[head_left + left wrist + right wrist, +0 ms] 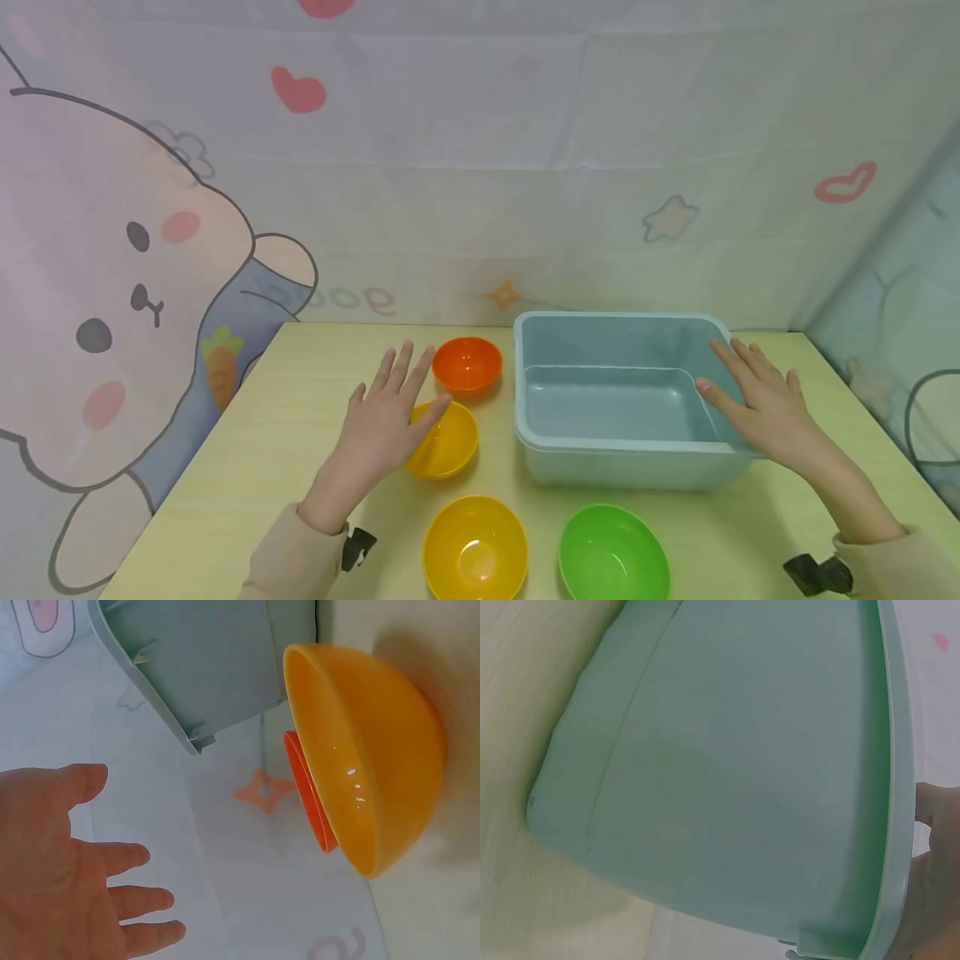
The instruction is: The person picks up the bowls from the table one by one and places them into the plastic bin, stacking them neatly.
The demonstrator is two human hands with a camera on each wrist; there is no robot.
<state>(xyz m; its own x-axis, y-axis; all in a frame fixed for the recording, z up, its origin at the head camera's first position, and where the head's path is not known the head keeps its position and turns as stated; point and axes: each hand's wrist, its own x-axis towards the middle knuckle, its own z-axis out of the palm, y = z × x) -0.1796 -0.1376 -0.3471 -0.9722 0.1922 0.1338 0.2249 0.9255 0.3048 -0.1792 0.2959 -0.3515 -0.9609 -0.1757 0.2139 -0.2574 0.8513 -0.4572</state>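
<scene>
Head view: your left hand point(382, 425) hovers with straight, spread fingers over the left rim of the yellow plastic bowl point(447, 439) at centre frame on the pale wooden desk point(247, 450), holding nothing. Your right hand point(757, 400) lies flat-fingered on the right rim of the pale blue rectangular plastic tub point(600, 400).

Left wrist view: your open palm point(60, 862) sits lower left, apart from the yellow bowl point(375, 757) at right.

Right wrist view: the tub's wall point(727, 772) fills the frame; your fingers barely show, so the grip is unclear here.
</scene>
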